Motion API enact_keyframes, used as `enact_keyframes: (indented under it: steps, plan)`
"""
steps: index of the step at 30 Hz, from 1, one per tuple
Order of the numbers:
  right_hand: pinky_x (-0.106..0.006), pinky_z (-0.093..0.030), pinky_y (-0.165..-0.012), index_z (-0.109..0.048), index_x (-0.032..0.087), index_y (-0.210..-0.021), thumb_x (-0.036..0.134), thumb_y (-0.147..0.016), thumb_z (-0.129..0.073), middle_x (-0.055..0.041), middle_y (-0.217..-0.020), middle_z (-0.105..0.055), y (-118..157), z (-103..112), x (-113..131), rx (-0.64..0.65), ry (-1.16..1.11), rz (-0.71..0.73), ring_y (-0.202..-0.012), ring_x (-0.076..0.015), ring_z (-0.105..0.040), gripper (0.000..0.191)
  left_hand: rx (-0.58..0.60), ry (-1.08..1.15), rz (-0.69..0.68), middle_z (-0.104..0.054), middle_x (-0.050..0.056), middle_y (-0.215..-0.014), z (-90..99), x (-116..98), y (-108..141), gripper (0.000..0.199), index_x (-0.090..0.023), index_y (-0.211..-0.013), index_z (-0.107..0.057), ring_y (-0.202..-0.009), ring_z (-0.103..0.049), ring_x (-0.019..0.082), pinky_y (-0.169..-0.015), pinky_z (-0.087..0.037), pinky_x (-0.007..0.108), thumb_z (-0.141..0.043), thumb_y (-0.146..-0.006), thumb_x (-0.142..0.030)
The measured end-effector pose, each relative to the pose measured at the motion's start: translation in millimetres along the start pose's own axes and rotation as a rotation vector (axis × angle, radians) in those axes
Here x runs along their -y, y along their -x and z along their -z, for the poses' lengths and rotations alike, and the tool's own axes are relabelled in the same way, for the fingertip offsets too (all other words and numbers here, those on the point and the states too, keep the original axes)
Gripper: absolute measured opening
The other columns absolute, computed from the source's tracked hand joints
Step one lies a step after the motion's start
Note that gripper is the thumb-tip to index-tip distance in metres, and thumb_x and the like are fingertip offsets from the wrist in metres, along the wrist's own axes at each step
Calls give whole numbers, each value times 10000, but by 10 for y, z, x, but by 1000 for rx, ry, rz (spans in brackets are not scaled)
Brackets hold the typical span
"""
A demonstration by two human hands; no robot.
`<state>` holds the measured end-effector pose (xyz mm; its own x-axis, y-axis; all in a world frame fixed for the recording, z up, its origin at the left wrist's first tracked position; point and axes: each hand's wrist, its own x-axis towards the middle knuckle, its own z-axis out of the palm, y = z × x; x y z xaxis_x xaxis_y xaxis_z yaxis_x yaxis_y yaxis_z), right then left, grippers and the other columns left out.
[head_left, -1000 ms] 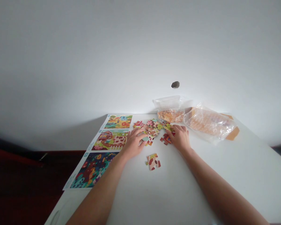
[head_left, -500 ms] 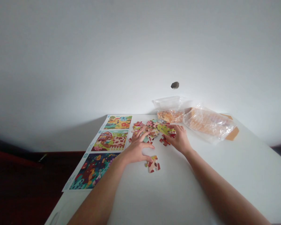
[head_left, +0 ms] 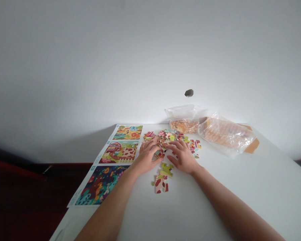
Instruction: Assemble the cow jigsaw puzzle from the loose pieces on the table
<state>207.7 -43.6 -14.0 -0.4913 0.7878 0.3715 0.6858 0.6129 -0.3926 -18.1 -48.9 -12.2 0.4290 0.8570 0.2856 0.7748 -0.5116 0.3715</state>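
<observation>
A heap of colourful jigsaw pieces (head_left: 171,135) lies on the white table, and both hands are at its near side. My left hand (head_left: 147,156) rests at the heap's left, fingers apart, its fingertips among the pieces. My right hand (head_left: 182,155) is at the heap's front right, fingers spread over the pieces, with nothing visibly gripped. Between the hands and nearer me sits a green jigsaw piece (head_left: 167,169). Just below it is a pink and brown spotted piece (head_left: 161,184); whether the two interlock I cannot tell.
At the left edge lie three picture sheets: an animal scene (head_left: 127,132), a farm scene (head_left: 119,152) and a dark forest scene (head_left: 100,185). Clear plastic bags (head_left: 183,125) (head_left: 225,135) of pieces stand at the back by the wall, with orange card (head_left: 253,146) by the right one.
The green piece now lies above the spotted piece, which has shifted slightly down and left. My right hand has come lower and left, and more pieces show at the heap's right.
</observation>
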Motion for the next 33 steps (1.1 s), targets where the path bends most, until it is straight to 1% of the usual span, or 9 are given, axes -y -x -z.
enact_keyframes:
  steps: [3,9,13,16,19,23,26,29,33]
  plan:
    - [-485,-306,-1032,-509,299,-1389,367,-881,-643,-83,-1386,-524,-33,-62,-16,8,95,-22,-1258,-310,-399,530,1,-9,9,-561,43,-1357,-52,45,-16,343,-266,-1181,-622,-1373,-394,264,-1178,-296,459,-659,-846,-328]
    - [-452,-280,-1043,-694,277,-1060,323,-910,-618,-38,-1194,-643,-20,-51,-76,22,50,-3,-1167,-256,-463,175,-47,1,32,-636,30,-1218,-65,79,-38,194,-256,-1018,-662,-1244,-501,249,-1111,-359,432,-689,-836,-318]
    - [-485,-254,-1062,-666,269,-1162,318,-904,-622,-63,-1246,-621,-45,-84,-116,-46,94,-114,-1214,-282,-435,266,-106,18,25,-668,20,-1097,-91,77,-48,140,-244,-942,-658,-1117,-551,239,-1038,-404,420,-719,-818,-263]
    - [-545,-195,-1089,-615,280,-1252,353,-886,-649,-69,-1335,-580,-63,-131,-148,-29,133,-139,-1282,-319,-383,375,-133,33,17,-673,18,-1055,-119,83,-50,168,-240,-954,-653,-1071,-559,238,-1006,-421,419,-731,-805,-233]
    - [-567,-152,-1105,-644,288,-1173,365,-889,-652,-59,-1274,-620,-64,-150,-164,-3,141,-125,-1269,-312,-403,294,-164,37,7,-672,27,-1044,-147,93,-51,187,-240,-985,-654,-1063,-560,242,-993,-432,422,-721,-811,-227]
    - [-541,-197,-1097,-662,275,-1064,367,-868,-684,-57,-1160,-651,-58,-126,-146,-12,133,-132,-1180,-294,-466,218,-209,48,4,-674,39,-1032,-173,97,-58,177,-233,-985,-663,-1059,-570,247,-988,-447,427,-709,-815,-209]
    - [-522,-232,-1086,-671,272,-1003,356,-879,-674,-50,-1120,-661,-55,-112,-127,-9,104,-103,-1136,-283,-486,150,-238,47,15,-665,55,-1124,-181,91,-62,314,-233,-1105,-652,-1129,-554,260,-1012,-445,443,-728,-801,-211]
    - [-513,-244,-1090,-666,279,-1082,346,-880,-672,-51,-1153,-658,-48,-136,-125,-18,84,-75,-1153,-287,-476,212,-233,36,6,-650,56,-1198,-185,88,-66,383,-243,-1161,-652,-1182,-533,269,-1039,-434,458,-746,-791,-223]
    - [-560,-224,-1099,-612,281,-1241,361,-867,-682,-77,-1349,-568,-43,-201,-153,-39,129,-100,-1289,-338,-382,389,-218,27,-4,-673,36,-1154,-188,83,-72,294,-252,-1062,-702,-1147,-547,264,-1030,-441,461,-760,-777,-209]
